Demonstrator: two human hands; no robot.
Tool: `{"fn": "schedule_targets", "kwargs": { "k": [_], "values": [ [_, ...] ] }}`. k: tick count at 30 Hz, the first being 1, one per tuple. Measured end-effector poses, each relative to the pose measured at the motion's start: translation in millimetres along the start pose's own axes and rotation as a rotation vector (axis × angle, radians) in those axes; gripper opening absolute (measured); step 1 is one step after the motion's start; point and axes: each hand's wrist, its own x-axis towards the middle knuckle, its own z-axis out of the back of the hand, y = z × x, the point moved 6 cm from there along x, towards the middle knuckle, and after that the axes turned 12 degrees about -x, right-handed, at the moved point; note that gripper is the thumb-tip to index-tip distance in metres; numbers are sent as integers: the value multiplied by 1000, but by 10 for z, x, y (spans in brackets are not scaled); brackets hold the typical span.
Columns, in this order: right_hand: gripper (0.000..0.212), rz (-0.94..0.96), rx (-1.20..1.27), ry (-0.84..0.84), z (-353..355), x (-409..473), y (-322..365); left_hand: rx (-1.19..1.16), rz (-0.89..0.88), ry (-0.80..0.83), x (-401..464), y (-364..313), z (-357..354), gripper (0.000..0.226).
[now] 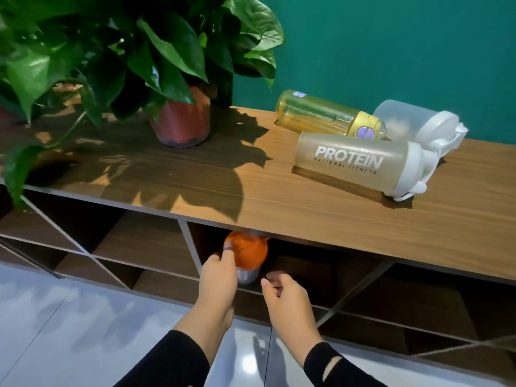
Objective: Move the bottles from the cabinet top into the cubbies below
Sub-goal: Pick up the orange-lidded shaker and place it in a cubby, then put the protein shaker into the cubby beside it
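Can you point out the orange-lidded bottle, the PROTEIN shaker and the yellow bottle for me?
orange-lidded bottle [247, 251]: head view, on its orange lid.
PROTEIN shaker [349, 163]: head view, on its printed side.
yellow bottle [312, 114]: head view, on its clear yellow body.

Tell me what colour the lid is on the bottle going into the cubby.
Orange lid, on the bottle; seen in the head view.

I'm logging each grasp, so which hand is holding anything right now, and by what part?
The left hand holds the orange-lidded bottle by its lid, inside a cubby. The right hand is open beside it, holding nothing.
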Motion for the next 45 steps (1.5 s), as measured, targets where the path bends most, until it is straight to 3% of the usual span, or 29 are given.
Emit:
{"fn": "schedule_targets", "kwargs": {
  "k": [4,9,12,13,16,18,20,24,29,35,40,45],
  "values": [
    [38,261,37,-75,476,-473,172,135,-102,-32,-556,-58,58,44],
    [28,592,107,-461,1779,-840,528,242,-457,27,-1127,-412,-30,21],
    [10,453,171,-653,2453,-500,291,374,-807,207,-1412,-824,-399,14],
    [15,338,186,-674,2604,-326,145,461,-921,270,-1458,-961,-578,23],
    [62,68,252,-561,2810,105,-242,735,-1157,322,-1383,-1348,-1158,53],
    [84,66,322,-466,2844,248,-257,940,-1276,295,-1248,-1559,-1530,69],
    [95,109,369,-388,2853,370,-181,1160,-1340,317,-1051,-1673,-1854,81],
    [95,165,408,-294,2785,560,-48,1423,-1288,378,-718,-1740,-2202,88],
    [82,234,463,-398,2704,375,13,1318,-1392,321,-822,-1638,-2153,90],
    [78,481,588,-534,2686,-291,387,1019,-1343,358,-1297,-1591,-1756,99],
    [99,594,873,-366,2621,-964,656,619,-1232,398,-1851,-1505,-1221,98],
    [114,454,795,-196,2181,-1495,412,353,-998,530,-2003,-802,-738,91]
  ]
}}
